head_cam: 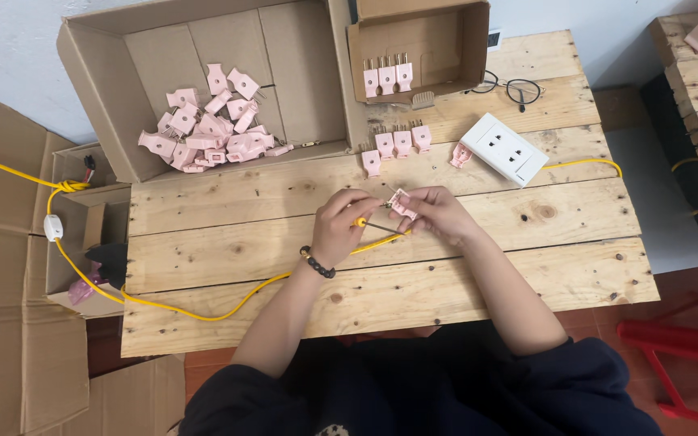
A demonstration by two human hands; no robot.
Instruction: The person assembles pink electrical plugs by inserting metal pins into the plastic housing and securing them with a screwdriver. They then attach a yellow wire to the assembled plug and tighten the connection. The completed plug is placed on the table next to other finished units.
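Left hand (339, 224) gripping screwdriver (369, 224), right hand (438, 214) holding pink plug (401, 203)

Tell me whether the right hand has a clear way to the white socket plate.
Probably yes: bare table lies between the right hand and the socket plate, but the hand holds a pink plug, so it is not free.

Soft, even daylight fills the frame, bright enough to show the wood grain of the counter (478, 266) clearly. Shadows are faint and short, lying just under the hands (389, 222) and inside the large cardboard box (284, 73) at upper left. No glare shows. Focus is fairly sharp in the middle; straight edges bow slightly toward the corners, and the dark clothing along the bottom loses detail.
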